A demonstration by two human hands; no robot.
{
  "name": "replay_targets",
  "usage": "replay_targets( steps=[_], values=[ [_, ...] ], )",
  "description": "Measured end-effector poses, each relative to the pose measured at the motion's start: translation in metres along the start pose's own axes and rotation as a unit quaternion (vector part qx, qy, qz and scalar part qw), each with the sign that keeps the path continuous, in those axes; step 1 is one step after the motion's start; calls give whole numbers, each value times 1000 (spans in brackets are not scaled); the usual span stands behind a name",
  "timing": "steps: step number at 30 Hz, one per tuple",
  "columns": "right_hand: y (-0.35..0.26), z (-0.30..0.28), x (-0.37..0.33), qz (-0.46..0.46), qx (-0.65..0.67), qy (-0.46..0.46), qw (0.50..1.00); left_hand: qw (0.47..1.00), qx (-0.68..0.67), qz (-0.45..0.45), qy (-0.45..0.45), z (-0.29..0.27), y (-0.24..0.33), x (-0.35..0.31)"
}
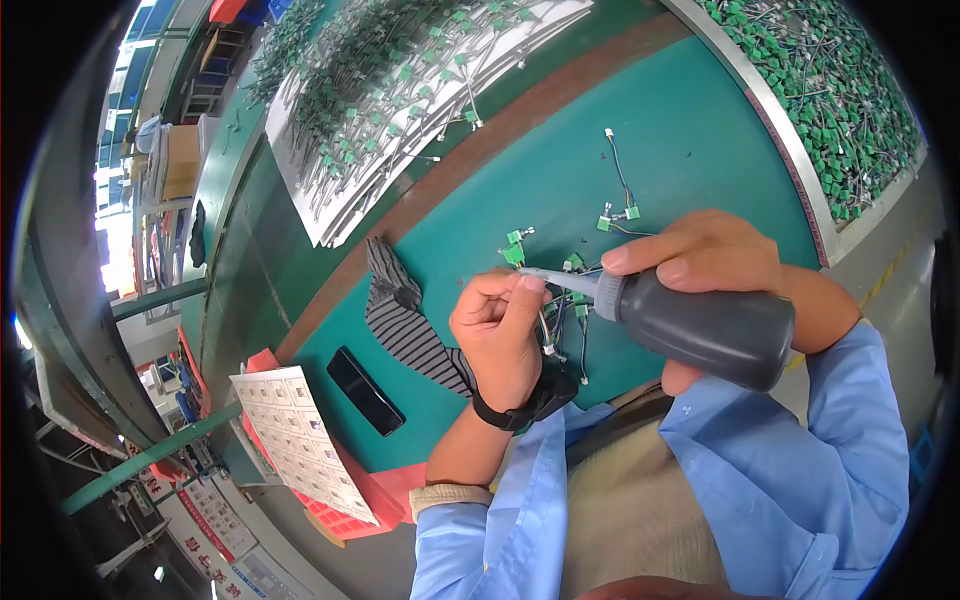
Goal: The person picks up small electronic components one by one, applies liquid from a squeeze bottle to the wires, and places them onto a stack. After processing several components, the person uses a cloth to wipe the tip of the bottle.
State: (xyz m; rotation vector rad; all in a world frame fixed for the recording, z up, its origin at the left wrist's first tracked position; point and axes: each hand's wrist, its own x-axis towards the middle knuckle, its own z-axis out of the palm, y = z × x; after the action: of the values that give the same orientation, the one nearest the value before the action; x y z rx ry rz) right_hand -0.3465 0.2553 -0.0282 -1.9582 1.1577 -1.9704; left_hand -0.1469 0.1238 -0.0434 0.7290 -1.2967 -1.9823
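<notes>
My right hand (705, 250) is wrapped round a dark grey squeeze bottle (710, 325), tilted with its long light-grey nozzle (565, 281) pointing left. The nozzle tip reaches the fingertips of my left hand (503, 315), which is closed in a pinch. Between those fingers is a green wired connector (514, 250) with a metal part sticking up; its wires are mostly hidden by the hand. Under the bottle lie more green connectors (574, 262) with thin wires. Farther off, another wired connector (620, 213) rests on the green mat (560, 180).
A striped grey cloth (415, 335) and a black phone (366, 391) lie left of my left hand. Many wired connectors cover a white sheet (318, 205) at the back. At right a metal-edged tray (795, 150) is heaped with green connectors. A printed sheet (305, 430) stands by a red bin (395, 490).
</notes>
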Motion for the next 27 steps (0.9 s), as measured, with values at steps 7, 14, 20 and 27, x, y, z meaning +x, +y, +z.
replay_targets(
  steps=[7,14,20,27],
  values=[
    [1,1,1,-4,-4,-2,1000,1000,4,4,7,3,3,-1],
    [2,2,3,-11,0,-1,1000,1000,7,10,3,2,3,1],
    [1,0,3,-11,-1,-4,1000,1000,2,6,5,2,3,-1],
    [0,-1,3,-8,-1,-7,1000,1000,3,5,7,2,3,-2]
  ],
)
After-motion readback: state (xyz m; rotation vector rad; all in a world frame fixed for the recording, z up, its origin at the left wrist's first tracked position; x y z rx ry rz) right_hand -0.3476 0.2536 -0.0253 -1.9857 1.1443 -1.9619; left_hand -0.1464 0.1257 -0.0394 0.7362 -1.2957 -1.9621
